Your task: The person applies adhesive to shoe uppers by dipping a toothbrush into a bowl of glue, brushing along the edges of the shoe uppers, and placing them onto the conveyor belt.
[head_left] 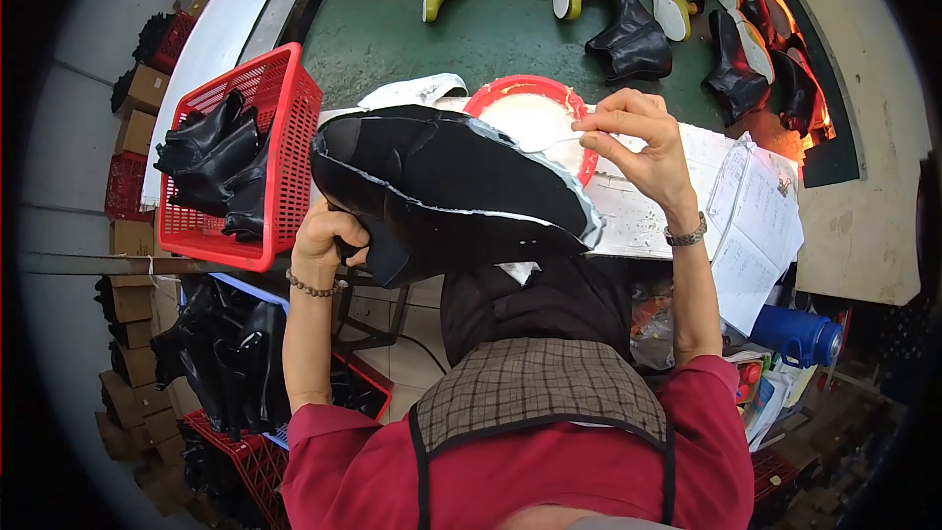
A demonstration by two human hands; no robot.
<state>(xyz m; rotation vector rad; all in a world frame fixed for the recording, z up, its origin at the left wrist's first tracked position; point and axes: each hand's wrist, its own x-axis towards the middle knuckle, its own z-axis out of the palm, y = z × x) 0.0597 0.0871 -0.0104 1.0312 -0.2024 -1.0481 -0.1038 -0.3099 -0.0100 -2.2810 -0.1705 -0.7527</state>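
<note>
A black boot upper [461, 172] is held sole side up, with a white line of paste along its edge. My left hand [332, 232] is closed around its shaft at the left. Above the right end of the boot, my right hand [636, 142] pinches a thin white tool [551, 142] whose far end reaches the boot's edge. Just behind the boot is a red bowl [579, 98] holding white paste, partly hidden by the boot.
A red basket [294, 128] of black boots stands at the left. Yellow and black boots [628, 34] lie on the green belt [392, 49] at the back. Written papers [751, 226] and a blue bottle [795, 336] are at the right.
</note>
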